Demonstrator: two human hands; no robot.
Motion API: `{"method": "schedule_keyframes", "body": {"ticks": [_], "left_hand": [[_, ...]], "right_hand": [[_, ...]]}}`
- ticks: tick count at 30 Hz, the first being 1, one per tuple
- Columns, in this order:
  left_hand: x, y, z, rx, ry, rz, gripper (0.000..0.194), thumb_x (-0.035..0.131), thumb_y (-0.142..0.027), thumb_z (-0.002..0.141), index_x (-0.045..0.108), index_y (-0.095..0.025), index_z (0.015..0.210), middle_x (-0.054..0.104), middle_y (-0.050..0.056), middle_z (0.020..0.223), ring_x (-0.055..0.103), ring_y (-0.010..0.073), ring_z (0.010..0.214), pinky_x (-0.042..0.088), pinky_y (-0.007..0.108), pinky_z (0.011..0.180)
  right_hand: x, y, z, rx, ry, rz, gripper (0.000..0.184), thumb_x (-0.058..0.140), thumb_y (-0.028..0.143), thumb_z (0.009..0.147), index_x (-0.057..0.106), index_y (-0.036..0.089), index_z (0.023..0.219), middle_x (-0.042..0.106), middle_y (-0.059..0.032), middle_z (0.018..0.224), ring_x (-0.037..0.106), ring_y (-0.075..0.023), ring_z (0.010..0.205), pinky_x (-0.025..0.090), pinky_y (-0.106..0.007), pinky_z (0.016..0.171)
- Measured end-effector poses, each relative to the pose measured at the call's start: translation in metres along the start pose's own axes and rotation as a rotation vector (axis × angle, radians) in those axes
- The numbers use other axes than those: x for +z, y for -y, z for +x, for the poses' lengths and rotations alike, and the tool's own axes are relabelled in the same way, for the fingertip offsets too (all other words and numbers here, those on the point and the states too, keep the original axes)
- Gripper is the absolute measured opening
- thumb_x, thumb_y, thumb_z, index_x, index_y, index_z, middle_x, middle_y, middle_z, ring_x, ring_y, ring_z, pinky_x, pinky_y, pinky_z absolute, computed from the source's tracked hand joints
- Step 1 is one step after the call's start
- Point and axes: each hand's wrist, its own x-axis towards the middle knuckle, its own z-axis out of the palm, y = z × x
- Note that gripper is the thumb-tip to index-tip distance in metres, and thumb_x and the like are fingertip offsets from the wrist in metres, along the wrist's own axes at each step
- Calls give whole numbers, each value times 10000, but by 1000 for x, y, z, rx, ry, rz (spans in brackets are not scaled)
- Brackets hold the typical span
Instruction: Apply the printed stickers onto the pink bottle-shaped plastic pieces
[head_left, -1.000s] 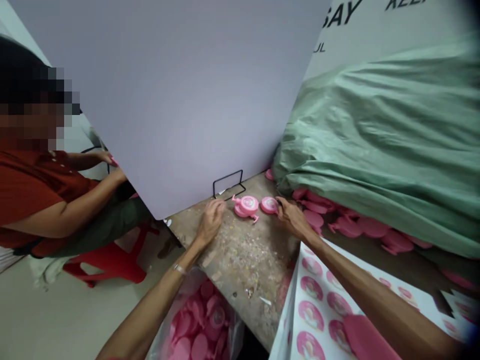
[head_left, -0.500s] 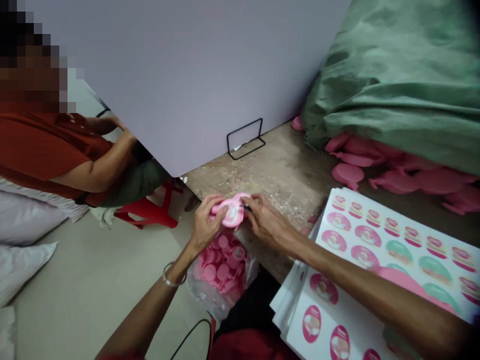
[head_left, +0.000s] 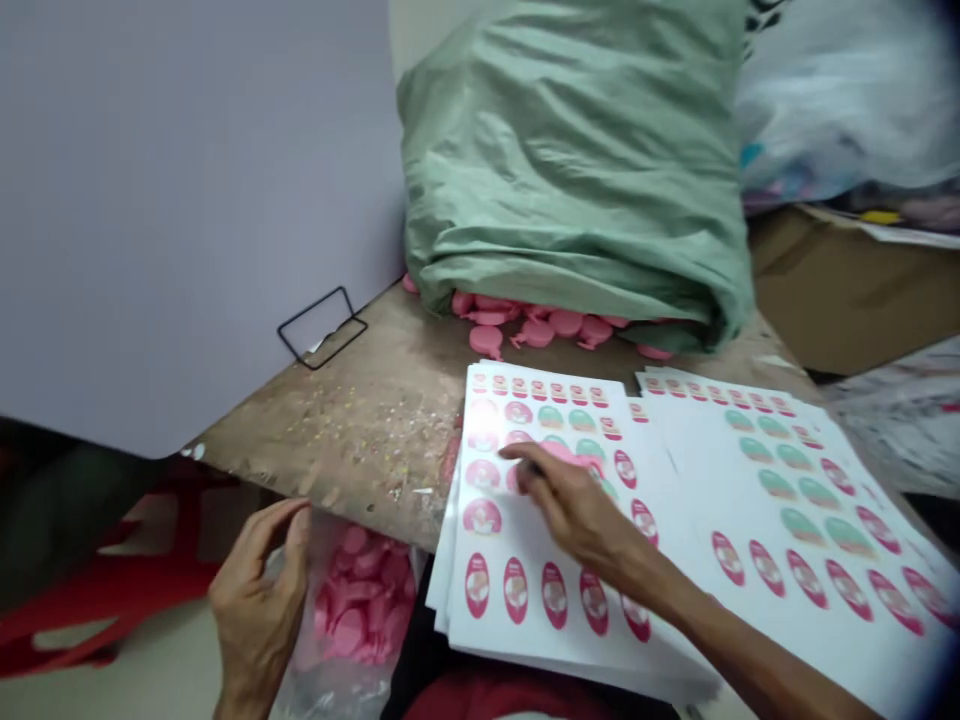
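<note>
My left hand (head_left: 259,600) is beside a clear plastic bag (head_left: 300,660) of pink plastic pieces (head_left: 367,590), its fingers curved and apart with nothing visible between them. Over a stack of printed sticker sheets (head_left: 517,635) is my right hand (head_left: 585,505), index finger stretched toward the pink oval stickers (head_left: 482,474). A small dark object (head_left: 529,469) is held in its curled fingers; its kind cannot be made out. Partly hidden behind this hand, a pink plastic piece (head_left: 589,462) lies on the top sheet.
A green sack (head_left: 570,180) stands at the back of the worktable (head_left: 352,430), pink pieces spilling from under it. More sticker sheets (head_left: 697,490) lie to the right. A grey panel (head_left: 187,220) and black wire stand (head_left: 322,328) are left, with a red stool (head_left: 165,560) below.
The view has swung right. Both hands were on a pink piece with a label above the bag; now they are apart, the right over the sheets and the left without the piece.
</note>
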Motion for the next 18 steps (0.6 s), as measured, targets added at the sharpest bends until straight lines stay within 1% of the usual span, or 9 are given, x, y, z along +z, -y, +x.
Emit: {"method": "schedule_keyframes", "body": {"ticks": [2,3,4,5,7,9,12,15,18], "left_hand": [[32,-39,12,81,137,-96,165,581,-347,883,651,-232,980,680,27,931,641,173,813,518,306,766],[51,-57,16,133,228,-152,176,589,-349,880,642,-229,998,677,25,908,629,156,730,520,286,681],[72,-74,19,182,331,-207,181,561,-339,899,631,-224,1021,670,39,945,629,151,730,525,281,661],[92,-90,21,238,423,-236,206,553,-340,905,621,-225,1062,660,59,1020,641,167,816,535,297,708],[128,-117,23,388,585,-205,373,648,-367,839,573,-219,1173,620,101,1156,611,235,1022,527,370,839],[151,-139,25,498,737,-86,473,716,-384,772,557,-205,1181,600,124,1181,571,290,1076,500,441,880],[163,-164,27,545,903,107,426,736,-395,730,563,-182,1057,605,125,1086,562,305,1005,486,467,836],[159,-177,25,435,926,169,398,715,-366,718,520,-180,1011,604,111,1036,574,288,954,485,422,770],[157,-178,21,312,919,87,472,694,-343,730,484,-172,1117,625,111,1053,599,288,962,483,406,761]], "right_hand": [[-25,-35,-18,186,-201,-6,306,368,335,941,584,203,1114,655,-45,800,607,-176,681,500,-302,632],[-34,-50,-27,261,-269,0,319,366,376,942,583,201,1097,646,-40,772,592,-174,643,489,-297,599],[-41,-62,-36,318,-311,3,334,363,405,943,581,202,1095,643,-36,761,583,-171,622,482,-294,583],[-46,-71,-45,354,-337,5,345,363,422,942,580,202,1095,645,-35,765,579,-170,615,480,-293,581],[-51,-80,-59,382,-349,8,348,370,432,942,579,203,1101,668,-44,821,598,-175,657,490,-294,616],[-51,-82,-67,390,-348,31,349,381,441,941,579,204,1104,690,-56,900,624,-183,725,500,-292,655],[-49,-81,-72,435,-377,71,364,396,478,937,579,210,1102,705,-52,917,639,-183,728,506,-287,649],[-47,-82,-72,462,-415,15,345,409,477,933,592,221,1074,709,-42,869,643,-185,692,507,-300,642],[-41,-87,-72,424,-435,-139,316,428,428,924,590,222,1100,712,-70,983,672,-224,832,517,-339,713]]}}
